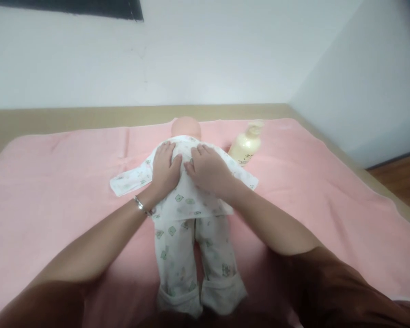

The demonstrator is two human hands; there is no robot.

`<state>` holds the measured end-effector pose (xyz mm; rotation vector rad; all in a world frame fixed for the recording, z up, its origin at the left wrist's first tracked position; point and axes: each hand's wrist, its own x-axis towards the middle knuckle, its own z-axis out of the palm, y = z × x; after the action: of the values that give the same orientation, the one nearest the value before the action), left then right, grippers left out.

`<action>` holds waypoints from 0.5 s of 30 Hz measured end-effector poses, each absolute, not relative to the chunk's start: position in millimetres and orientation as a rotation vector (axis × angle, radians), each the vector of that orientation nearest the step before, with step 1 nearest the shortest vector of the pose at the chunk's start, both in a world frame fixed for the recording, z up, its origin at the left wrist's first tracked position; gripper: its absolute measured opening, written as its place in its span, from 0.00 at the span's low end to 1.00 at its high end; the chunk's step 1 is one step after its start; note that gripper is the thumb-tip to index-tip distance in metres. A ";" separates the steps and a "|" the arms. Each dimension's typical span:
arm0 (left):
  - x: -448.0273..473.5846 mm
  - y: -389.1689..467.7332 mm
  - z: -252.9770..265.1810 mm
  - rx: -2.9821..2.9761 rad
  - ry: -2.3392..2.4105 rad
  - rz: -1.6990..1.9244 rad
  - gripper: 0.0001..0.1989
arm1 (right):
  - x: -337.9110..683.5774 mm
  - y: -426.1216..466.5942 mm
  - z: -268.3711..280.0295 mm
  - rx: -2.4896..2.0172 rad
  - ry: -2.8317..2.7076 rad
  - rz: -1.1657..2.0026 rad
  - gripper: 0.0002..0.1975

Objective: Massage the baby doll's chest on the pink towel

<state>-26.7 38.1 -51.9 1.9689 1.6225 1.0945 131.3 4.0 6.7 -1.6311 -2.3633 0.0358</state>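
Fingers of the left hand and right hand lie extended on the printed shirt of a baby doll, resting flat without grasping cloth. Silver bracelet on the left wrist. Printed trousers extend below. The doll lies on a pink blanket, head toward the wall, beside a cream pump bottle.
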 end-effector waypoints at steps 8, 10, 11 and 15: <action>-26.5 32.5 -54.1 1.909 1.569 1.239 0.23 | 134.1 -0.6 25.2 -1.508 -2.178 0.187 0.19; -27.0 33.1 -55.2 1.909 1.556 1.255 0.22 | 127.8 4.8 3.8 -1.423 -2.212 0.101 0.23; -27.2 33.4 -55.9 1.905 1.553 1.262 0.21 | 124.7 6.6 -5.9 -1.412 -2.236 0.092 0.25; -27.1 34.4 -56.1 1.904 1.549 1.271 0.20 | 118.2 5.7 -18.5 -1.404 -2.298 0.103 0.26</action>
<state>-27.1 34.4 -56.1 1.9044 1.5491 1.2709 118.2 5.7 -18.5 -1.4036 -2.2980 0.1025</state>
